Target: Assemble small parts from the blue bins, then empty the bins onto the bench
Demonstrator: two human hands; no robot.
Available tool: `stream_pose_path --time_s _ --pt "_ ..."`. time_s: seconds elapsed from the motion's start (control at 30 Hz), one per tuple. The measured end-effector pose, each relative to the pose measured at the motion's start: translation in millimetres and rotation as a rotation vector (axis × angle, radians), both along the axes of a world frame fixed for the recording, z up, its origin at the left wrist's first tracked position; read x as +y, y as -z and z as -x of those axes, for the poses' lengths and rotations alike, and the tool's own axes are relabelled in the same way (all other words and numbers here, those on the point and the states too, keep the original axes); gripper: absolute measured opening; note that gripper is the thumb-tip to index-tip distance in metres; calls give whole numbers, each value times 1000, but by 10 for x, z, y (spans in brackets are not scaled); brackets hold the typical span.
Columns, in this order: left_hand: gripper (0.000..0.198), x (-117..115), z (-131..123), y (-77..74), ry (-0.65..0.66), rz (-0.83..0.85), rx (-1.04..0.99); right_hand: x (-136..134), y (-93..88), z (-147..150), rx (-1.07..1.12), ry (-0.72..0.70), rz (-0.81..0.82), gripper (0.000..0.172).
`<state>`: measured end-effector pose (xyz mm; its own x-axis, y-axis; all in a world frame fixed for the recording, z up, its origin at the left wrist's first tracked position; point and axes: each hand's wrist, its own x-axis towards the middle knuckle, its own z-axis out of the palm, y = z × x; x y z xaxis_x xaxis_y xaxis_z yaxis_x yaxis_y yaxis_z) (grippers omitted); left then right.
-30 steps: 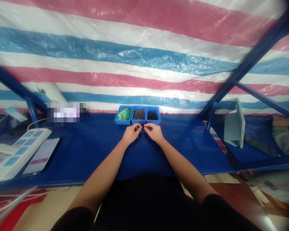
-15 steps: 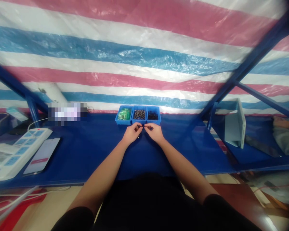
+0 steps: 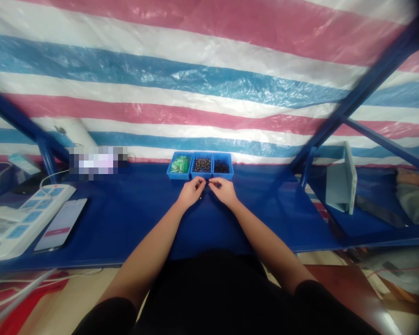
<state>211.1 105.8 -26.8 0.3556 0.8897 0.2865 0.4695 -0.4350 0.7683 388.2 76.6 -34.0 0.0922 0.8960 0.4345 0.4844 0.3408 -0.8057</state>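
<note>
Our left hand (image 3: 191, 193) and right hand (image 3: 224, 191) stayed pinched close together on a tiny item (image 3: 207, 184) too small to identify, just below the three blue trays (image 3: 201, 177).

Left hand (image 3: 192, 193) and right hand (image 3: 224, 192): fingertips meeting, any held item too small to tell. Adjacent: three blue trays (image 3: 201, 158) on blue bench (image 3: 125, 223); power strip (image 3: 28, 214), smartphone (image 3: 61, 217) at left.

Glossy blue plastic trays (image 3: 201, 177) rest on a smooth blue painted shelf (image 3: 125, 223) before a crinkled, shiny striped plastic tarpaulin (image 3: 195, 83).
</note>
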Motion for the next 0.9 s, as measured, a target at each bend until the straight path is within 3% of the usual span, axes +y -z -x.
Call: stream_pose_path --time_s 0.9 --pt "28 -20 2 -35 -16 7 -1 -6 -18 18 -10 -5 -19 18"
